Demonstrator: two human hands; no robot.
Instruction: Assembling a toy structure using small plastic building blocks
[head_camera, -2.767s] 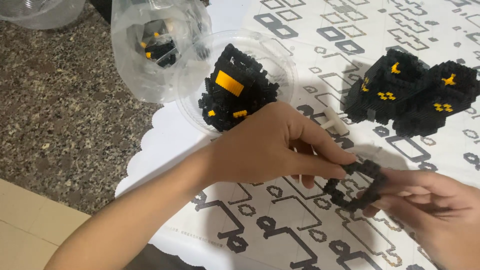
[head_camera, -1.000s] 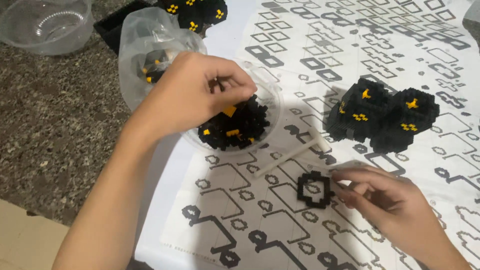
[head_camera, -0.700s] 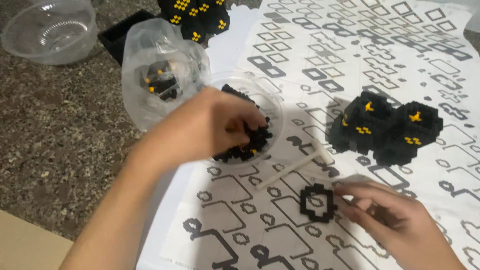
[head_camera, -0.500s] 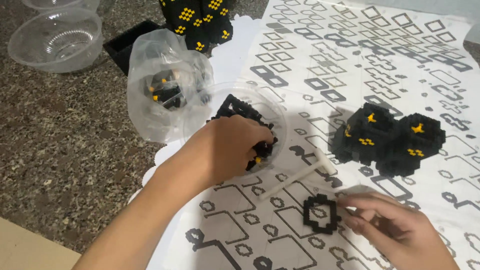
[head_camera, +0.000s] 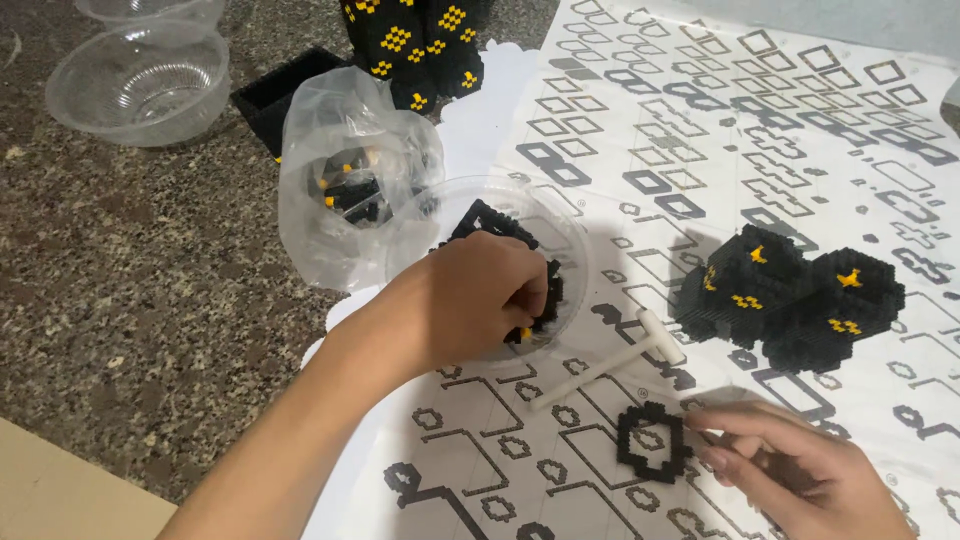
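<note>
One left hand (head_camera: 470, 305) in bowl (head_camera: 575, 250), one ring (head_camera: 653, 442)

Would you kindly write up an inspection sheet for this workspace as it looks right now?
Surface: speckled stone counter, partly covered by a printed instruction sheet.
Job's things: clear bowl of black and yellow bricks; flat black brick ring.
Clutter: plastic bag of bricks; white brick tool; two built black clusters; tall black build; empty stacked bowls.
Hands: left hand reaching into the bowl; right hand with fingers at the ring.
Cables: nothing seen.
Surroundings: cardboard edge at the lower left.
</note>
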